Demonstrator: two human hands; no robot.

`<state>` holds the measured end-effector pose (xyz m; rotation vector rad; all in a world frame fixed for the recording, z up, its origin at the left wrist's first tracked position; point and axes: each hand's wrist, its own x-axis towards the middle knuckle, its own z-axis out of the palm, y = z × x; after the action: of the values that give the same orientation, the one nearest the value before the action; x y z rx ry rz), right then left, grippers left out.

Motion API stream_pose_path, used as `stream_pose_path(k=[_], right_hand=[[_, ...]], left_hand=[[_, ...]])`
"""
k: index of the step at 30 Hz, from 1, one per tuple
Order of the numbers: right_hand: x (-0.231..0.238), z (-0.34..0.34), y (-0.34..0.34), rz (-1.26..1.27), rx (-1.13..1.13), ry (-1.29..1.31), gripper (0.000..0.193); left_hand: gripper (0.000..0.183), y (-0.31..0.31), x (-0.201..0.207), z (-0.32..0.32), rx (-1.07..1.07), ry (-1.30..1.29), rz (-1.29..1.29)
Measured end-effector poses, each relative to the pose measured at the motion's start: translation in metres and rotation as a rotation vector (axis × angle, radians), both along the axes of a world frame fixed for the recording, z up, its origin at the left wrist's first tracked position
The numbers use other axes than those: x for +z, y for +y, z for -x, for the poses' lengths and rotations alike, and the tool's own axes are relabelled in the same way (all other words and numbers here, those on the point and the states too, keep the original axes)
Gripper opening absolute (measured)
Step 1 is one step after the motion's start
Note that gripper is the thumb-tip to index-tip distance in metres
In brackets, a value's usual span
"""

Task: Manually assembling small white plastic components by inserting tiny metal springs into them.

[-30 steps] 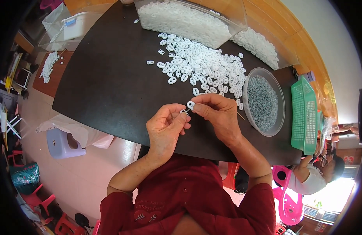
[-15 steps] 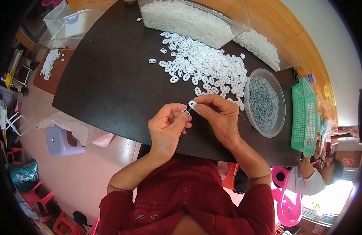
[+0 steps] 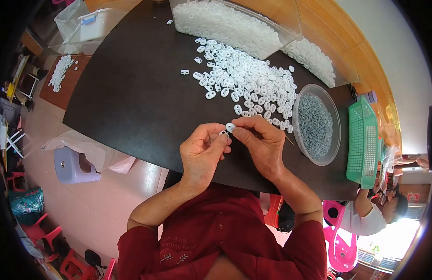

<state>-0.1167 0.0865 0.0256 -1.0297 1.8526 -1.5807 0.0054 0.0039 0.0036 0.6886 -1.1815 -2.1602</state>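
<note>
Above the near edge of the table, my two hands meet with fingers pinched. My left hand (image 3: pixel 200 151) grips a small white plastic piece (image 3: pixel 223 133), mostly covered by thumb and fingertips. Between thumb and forefinger, my right hand (image 3: pixel 262 143) holds a white oval plastic piece with holes (image 3: pixel 230 127). The two pieces touch or nearly touch; I cannot tell which. Just beyond my hands spreads a loose pile of white two-hole oval pieces (image 3: pixel 253 74). To the right of the pile stands a round clear tub (image 3: pixel 338 135) of thin grey metal pins or screws (image 3: pixel 315 126).
Clear bins (image 3: pixel 290 39) full of white pieces stand at the table's far side. A green basket (image 3: pixel 362 144) sits at the right edge. A thin stick (image 3: pixel 289 140) lies beside the tub. Left of the table is a lilac stool (image 3: pixel 73 165). Another person (image 3: pixel 370 217) is at the right.
The white pieces in my two hands have come closer together, and the thin dark gap-spanning part between them shows less. The whole view has shifted slightly.
</note>
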Motion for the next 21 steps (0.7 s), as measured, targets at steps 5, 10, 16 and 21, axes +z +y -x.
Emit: stream_pose_path(k=[5,10,16,21], right_hand=[[-0.0004,-0.0002,0.0004,-0.022,0.021,0.081,0.015],[-0.0031,-0.0002,-0.0002,-0.046,0.041,0.165,0.014],[-0.0002,-0.0010,0.0009,0.033,0.115,0.345,0.024],[0.0018,-0.0016,0.0011,0.050,0.154,0.489,0.039]], left_hand=[[0.024,0.0009,-0.0026,0.0005,0.020,0.067,0.032],[0.026,0.0016,-0.0053,0.0018,0.034,0.098,0.070],[0.024,0.0008,-0.0069,0.0034,0.048,0.168,0.086],[0.023,-0.0036,-0.0049,0.0025,-0.001,0.149,0.005]])
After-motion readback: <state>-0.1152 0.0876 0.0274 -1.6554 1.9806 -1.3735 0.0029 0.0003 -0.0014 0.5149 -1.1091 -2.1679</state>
